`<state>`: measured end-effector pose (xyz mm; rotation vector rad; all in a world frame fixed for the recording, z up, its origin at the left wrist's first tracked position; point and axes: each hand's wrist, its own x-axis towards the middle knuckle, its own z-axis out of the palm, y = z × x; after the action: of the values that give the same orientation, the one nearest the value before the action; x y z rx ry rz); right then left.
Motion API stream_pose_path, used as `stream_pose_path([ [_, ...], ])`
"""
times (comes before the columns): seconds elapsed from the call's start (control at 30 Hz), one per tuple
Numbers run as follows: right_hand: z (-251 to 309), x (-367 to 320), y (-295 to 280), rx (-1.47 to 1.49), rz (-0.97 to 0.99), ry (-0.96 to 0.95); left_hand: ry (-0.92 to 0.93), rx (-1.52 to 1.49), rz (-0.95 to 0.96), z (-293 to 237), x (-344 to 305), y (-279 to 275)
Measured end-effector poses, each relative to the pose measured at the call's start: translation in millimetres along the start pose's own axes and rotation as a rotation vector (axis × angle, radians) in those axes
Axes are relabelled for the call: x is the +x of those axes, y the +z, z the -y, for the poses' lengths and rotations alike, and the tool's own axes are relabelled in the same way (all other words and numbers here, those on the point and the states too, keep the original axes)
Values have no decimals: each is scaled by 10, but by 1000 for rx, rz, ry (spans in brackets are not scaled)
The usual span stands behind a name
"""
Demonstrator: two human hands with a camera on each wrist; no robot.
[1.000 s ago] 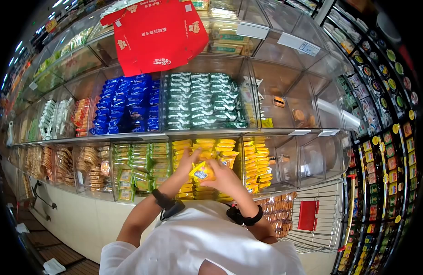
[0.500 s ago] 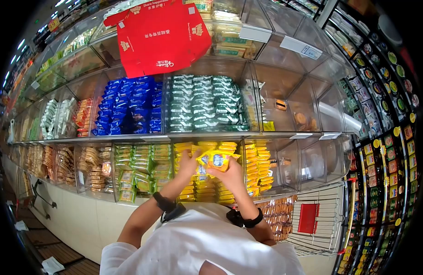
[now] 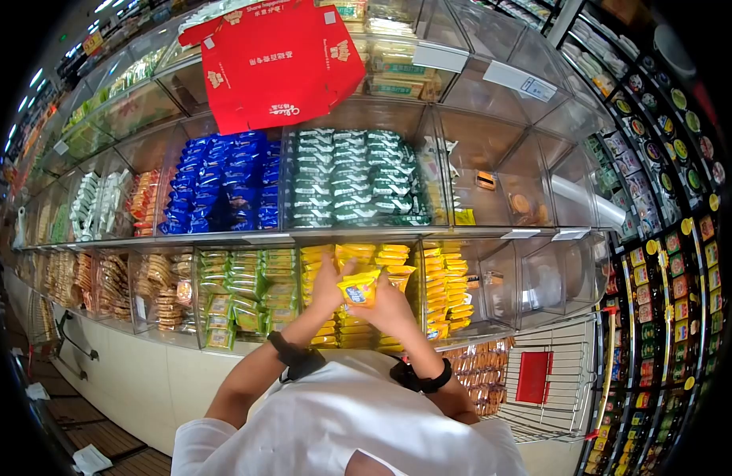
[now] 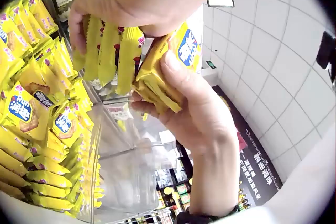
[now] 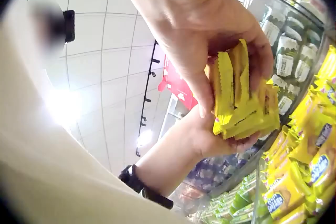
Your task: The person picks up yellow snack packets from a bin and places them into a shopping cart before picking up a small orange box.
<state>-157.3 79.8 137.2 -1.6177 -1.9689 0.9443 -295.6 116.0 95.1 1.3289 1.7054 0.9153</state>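
Over a bin of yellow biscuit packets (image 3: 396, 252), both hands hold a small stack of the same packets. The left hand (image 4: 131, 3) curls its fingers round several upright packets (image 4: 109, 50) in the left wrist view. My right hand (image 4: 202, 106) grips packets (image 4: 160, 66) just beside them, its thumb pressed on the nearest face. In the head view, a packet with a blue label (image 3: 358, 289) shows between the left hand (image 3: 326, 289) and right hand (image 3: 391, 309). The right wrist view shows crimped packet ends (image 5: 226, 87) under the right hand (image 5: 194, 29), with left fingers beneath.
Green packets (image 3: 248, 274) fill the bin to the left, more yellow ones (image 3: 443, 285) the bin to the right. Blue packets (image 3: 223, 178) and dark green packets (image 3: 350, 174) stand in the tier above, below a red cardboard sheet (image 3: 282, 71). A shopping cart (image 3: 568, 349) stands at right.
The hands first moved slightly apart, the right one holding a packet to the right, then came back together. The packet's labelled face has shifted left and down towards the left hand.
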Motion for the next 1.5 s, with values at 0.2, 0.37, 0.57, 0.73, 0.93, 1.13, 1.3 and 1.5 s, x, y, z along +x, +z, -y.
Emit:
stream_pose_path([
  [0.2,183,-3,8,-86,14,84,-66,-115,-1,291,92,116],
  [0.37,55,42,37,109,0,45,-127,-148,39,531,203,157],
  [0.57,-251,151,27,683,-197,102,5,-284,-16,248,172,-38],
  [0.73,-313,125,-149,813,-154,85,-95,-304,35,191,198,-143],
  [0.93,-241,116,-158,880,16,62,-112,-286,51,62,171,-177],
  [1.13,-243,138,-107,759,45,35,-105,-292,52,-79,110,-189],
  [1.3,-312,121,-102,628,109,-43,-56,-264,164,101,186,-143],
  [1.5,222,-7,-517,-90,571,-276,-154,287,691,2,237,-191],
])
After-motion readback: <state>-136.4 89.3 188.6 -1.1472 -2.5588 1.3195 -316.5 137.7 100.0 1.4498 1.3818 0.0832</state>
